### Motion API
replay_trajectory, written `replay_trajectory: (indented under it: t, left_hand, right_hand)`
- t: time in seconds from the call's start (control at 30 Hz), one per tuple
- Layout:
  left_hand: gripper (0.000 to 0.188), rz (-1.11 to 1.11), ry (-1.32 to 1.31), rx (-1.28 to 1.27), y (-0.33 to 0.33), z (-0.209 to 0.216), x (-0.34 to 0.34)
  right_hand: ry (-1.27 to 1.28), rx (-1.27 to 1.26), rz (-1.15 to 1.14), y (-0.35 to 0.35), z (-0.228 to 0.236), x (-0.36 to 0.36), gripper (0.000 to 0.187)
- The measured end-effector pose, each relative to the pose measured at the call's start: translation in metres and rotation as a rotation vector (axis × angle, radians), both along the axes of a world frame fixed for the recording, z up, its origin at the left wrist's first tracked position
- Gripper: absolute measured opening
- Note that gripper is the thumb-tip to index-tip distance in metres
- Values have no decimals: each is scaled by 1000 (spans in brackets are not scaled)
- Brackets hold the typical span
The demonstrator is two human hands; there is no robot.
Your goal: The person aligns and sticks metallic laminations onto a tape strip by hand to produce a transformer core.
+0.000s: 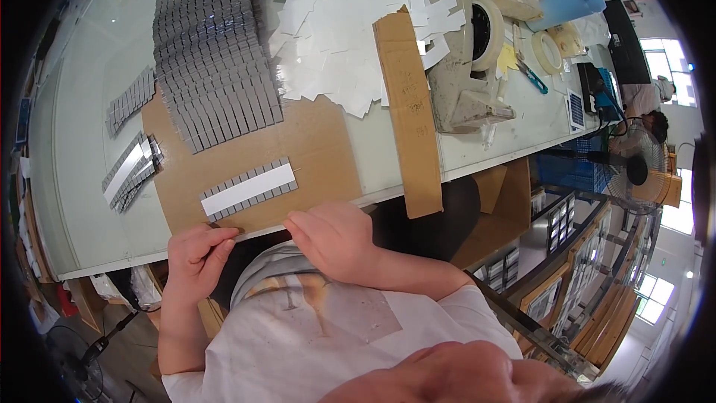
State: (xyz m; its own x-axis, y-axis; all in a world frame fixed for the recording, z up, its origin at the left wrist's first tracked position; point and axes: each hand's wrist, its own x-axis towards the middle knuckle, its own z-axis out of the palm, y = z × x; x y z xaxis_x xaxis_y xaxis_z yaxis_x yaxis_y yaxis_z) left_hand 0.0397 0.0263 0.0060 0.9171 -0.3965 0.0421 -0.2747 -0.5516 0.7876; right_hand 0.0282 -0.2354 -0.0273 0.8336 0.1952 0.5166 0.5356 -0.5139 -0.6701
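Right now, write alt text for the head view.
A person's bare left hand and right hand are at the near edge of a white table, by a gray-and-white segmented strip on a brown cardboard sheet. Beyond lie a pile of gray segmented strips, scattered white paper pieces and a beige tape dispenser.

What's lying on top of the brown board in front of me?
On the brown board lie a grey segmented strip topped by a white band, and the near part of a large grey pile; a smaller bunch overlaps its left edge. I can't see the board beneath them.
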Motion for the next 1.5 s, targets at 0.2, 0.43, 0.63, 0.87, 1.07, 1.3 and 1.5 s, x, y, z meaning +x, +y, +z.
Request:
replay_trajectory:
  t: [0.2,0.43,0.63,0.87,1.07,1.3,1.5]
  left_hand:
    - [11,5,1,-4,0,1,0]
    - [11,13,8,-6,-1,0,0]
    - [11,21,13,3,2,-2,-3]
    - [10,13,7,-15,0,-1,0]
    - [11,7,-17,-1,1,-4,-1]
    - [11,15,-4,-7,0,-3,-1]
    - [12,16,-9,5,1,-3,-1]
  right_hand:
    - [-7,3,-1,0,-1,0,21]
    - [-14,29,-8,1,-2,0,23]
    - [-36,69,-13,3,-6,1,22]
    - [-35,50,-42,1,1,3,20]
    - [-21,49,-44,1,-2,3,18]
    - [15,28,-34,1,-2,0,20]
    - [-4,41,-42,2,-2,1,19]
